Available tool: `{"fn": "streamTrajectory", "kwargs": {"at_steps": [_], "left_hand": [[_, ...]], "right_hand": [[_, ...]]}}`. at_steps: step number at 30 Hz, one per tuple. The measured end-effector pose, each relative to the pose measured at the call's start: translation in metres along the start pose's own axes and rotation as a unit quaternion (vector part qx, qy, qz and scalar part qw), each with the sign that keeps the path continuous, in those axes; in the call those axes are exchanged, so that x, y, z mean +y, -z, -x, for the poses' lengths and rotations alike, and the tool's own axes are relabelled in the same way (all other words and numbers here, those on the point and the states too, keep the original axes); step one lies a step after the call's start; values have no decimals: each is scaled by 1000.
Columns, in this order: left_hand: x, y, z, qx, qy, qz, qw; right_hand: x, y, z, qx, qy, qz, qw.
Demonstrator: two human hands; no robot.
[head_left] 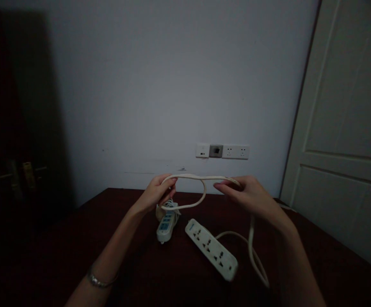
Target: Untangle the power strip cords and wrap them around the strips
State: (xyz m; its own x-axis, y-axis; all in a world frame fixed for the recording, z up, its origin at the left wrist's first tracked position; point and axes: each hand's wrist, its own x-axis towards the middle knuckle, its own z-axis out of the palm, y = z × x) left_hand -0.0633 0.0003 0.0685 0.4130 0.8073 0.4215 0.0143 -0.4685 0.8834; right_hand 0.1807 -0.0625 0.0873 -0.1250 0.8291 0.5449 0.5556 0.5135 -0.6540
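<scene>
My left hand and my right hand are raised above a dark red table, each closed on a stretch of white cable. The cable runs straight between the hands, folds into a loop under them, and trails down past my right wrist to a white power strip lying on the table. A second, smaller power strip with blue sockets lies just below my left hand, its own cord bundled at its far end.
A row of wall sockets sits on the pale wall behind the table. A white door stands at the right. At the left is a dark door with a brass handle. A bracelet is on my left wrist.
</scene>
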Motion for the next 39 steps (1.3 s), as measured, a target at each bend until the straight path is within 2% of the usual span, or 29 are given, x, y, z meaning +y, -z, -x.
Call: {"fn": "streamTrajectory", "kwargs": {"at_steps": [4,8,11,14,17,20,23,26,29,32,34,39], "left_hand": [[0,-9,-1,60,-45,30,997],[-6,-26,-3,157,-89,100,979],[-9,-36,-3,186,-116,131,967],[-8,-40,0,181,-130,143,964],[-8,-41,1,173,-103,108,974],[-14,-43,0,160,-50,5,986],[-25,-47,-2,138,-47,-127,981],[-38,-53,-3,90,-58,-211,972],[-45,-60,-4,30,-73,-227,971],[-44,-67,0,40,-88,-269,958],[-40,-72,3,57,-86,-316,943],[-35,-74,9,23,-96,-400,911]], "right_hand": [[4,-15,-5,-116,-99,-100,983],[5,-37,-15,-132,-96,-186,969],[8,-54,-21,-128,-101,-216,963],[11,-66,-26,-119,-96,-264,952],[10,-71,-30,-58,-73,-311,946],[4,-71,-32,31,-37,-299,953],[-2,-71,-31,101,-11,-292,951],[-8,-76,-27,102,-2,-310,945],[-14,-82,-24,110,14,-293,950],[-15,-80,-23,178,22,-231,956],[-12,-75,-25,199,10,-218,955],[-7,-70,-28,149,-18,-332,931]]}}
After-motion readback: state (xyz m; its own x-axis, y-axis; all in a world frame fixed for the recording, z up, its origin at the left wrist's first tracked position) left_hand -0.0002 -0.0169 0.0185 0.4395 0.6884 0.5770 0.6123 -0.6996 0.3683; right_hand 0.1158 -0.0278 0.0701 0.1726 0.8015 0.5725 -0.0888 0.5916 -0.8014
